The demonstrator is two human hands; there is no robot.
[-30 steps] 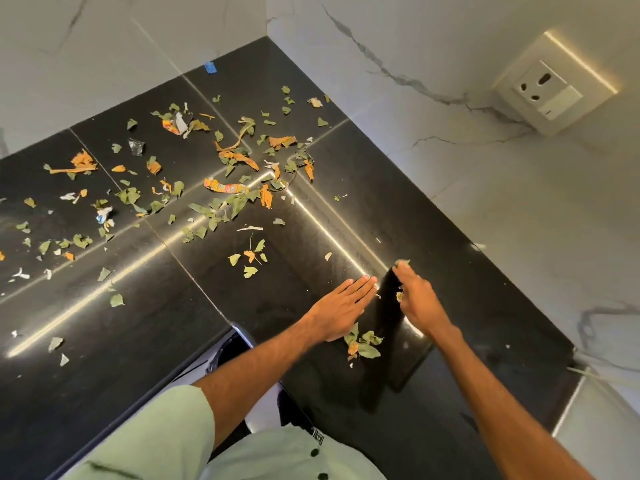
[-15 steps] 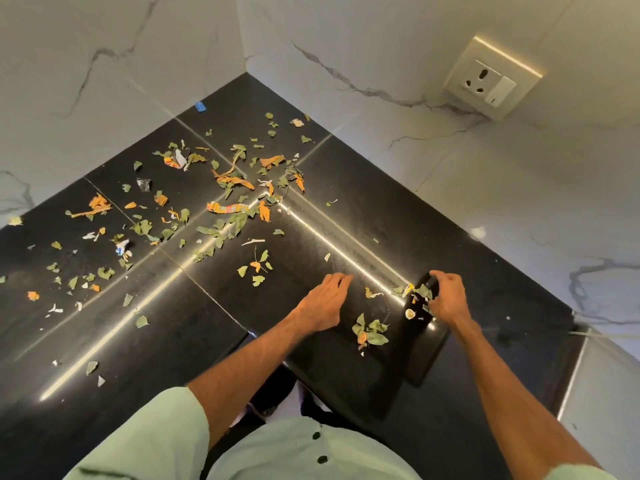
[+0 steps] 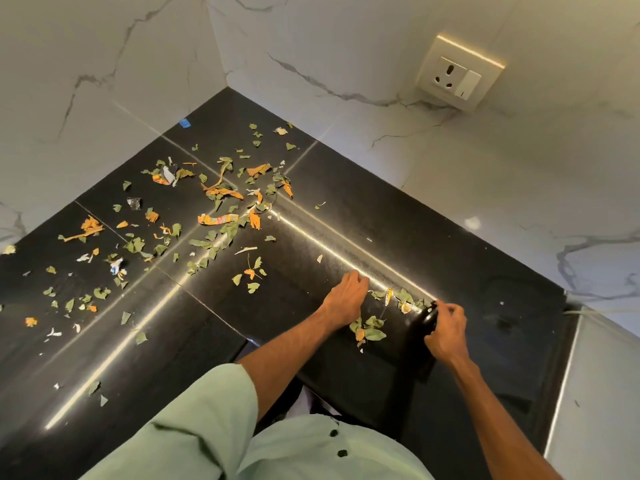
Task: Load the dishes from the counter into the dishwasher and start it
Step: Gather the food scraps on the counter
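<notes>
Shiny polished black stone counter [image 3: 381,220] under the left hand [image 3: 346,299], matt dry green and orange leaf scraps [image 3: 374,334] right beside it.

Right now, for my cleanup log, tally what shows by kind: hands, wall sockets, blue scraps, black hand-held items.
Hands: 2, left hand and right hand
Wall socket: 1
Blue scrap: 1
Black item in the right hand: 1
Total: 5
</notes>
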